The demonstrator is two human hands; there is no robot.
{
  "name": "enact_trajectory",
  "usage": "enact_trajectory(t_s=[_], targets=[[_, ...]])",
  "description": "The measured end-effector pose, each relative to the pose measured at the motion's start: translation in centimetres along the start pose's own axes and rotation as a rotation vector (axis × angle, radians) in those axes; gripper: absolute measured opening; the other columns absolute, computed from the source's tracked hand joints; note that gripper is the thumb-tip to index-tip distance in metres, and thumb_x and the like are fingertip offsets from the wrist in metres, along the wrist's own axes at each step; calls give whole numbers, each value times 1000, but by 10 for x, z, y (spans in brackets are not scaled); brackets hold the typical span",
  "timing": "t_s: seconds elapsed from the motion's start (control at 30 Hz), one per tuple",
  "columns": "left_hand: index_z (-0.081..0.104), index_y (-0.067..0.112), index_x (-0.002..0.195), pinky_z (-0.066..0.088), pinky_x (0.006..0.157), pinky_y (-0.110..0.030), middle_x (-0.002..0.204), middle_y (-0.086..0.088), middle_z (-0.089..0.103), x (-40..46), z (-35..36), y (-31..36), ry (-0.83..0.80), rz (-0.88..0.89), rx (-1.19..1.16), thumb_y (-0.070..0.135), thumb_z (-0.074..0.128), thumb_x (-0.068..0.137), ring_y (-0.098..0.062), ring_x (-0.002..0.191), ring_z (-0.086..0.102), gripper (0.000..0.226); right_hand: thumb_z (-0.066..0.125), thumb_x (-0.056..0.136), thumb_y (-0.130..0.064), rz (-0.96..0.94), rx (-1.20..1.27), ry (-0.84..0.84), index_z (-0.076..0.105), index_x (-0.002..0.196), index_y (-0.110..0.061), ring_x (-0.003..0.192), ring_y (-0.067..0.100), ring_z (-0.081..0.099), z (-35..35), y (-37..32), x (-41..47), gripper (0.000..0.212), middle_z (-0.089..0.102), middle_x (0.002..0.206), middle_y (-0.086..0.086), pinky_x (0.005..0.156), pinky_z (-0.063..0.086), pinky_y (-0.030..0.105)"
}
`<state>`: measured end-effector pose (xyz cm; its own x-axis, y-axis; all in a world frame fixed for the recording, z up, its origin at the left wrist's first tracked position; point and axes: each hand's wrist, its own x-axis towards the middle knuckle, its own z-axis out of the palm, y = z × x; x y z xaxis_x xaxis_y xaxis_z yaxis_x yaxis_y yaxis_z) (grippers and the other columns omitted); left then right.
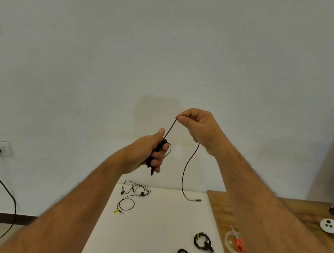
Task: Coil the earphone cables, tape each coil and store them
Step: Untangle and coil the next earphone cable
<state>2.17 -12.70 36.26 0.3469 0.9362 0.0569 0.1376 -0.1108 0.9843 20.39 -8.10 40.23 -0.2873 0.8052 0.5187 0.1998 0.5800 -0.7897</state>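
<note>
Head view: the left hand (151, 153) is gripping a partly wound earphone cable (186, 172) above the white bench (153, 226). The right hand (198, 127) is pinching the cable's taut strand between thumb and forefinger, its plug end trailing onto the bench.

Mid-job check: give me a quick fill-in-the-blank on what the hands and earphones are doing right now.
1. The left hand holds a partly wound ____ of black cable.
2. The right hand ____ the cable between thumb and fingertip.
3. The cable's plug lies on the ____ table.
4. The orange-handled ____ rest on the tape roll.

Missing words: coil; pinches; white; scissors
</note>
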Motion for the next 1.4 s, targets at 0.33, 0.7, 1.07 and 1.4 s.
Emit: enact_trajectory(t_s=[0.33,0.7,1.07,1.4], targets=[[43,18,77,27,39,-20,55,4,37,0,3,22,122,186,-418,37,34,103,-9,43,32,34,52,101,-27,230,9,-322,65,83,-23,48,10,31,44,36,-28,22,43,62,-1,43,22,21],[56,16,99,54,72,-37,72,2,68,20,-10,-5,655,238,591,32,35,104,-16,71,65,27,55,96,-25,218,-318,-603,71,90,-16,53,12,38,46,-2,-36,19,47,67,-2,48,32,23],[39,17,70,30,44,-22,55,3,24,-5,-5,-9,14,-14,28,62,29,93,-13,45,27,51,61,95,-16,41,-34,-103,71,88,-10,41,5,29,2,1,-10,14,40,43,-16,44,27,20],[40,19,70,31,41,-23,52,5,32,1,2,13,105,171,-509,35,36,101,-11,43,33,35,51,101,-21,293,236,-188,64,74,-23,41,7,28,61,49,-40,30,43,57,-2,41,21,18]])
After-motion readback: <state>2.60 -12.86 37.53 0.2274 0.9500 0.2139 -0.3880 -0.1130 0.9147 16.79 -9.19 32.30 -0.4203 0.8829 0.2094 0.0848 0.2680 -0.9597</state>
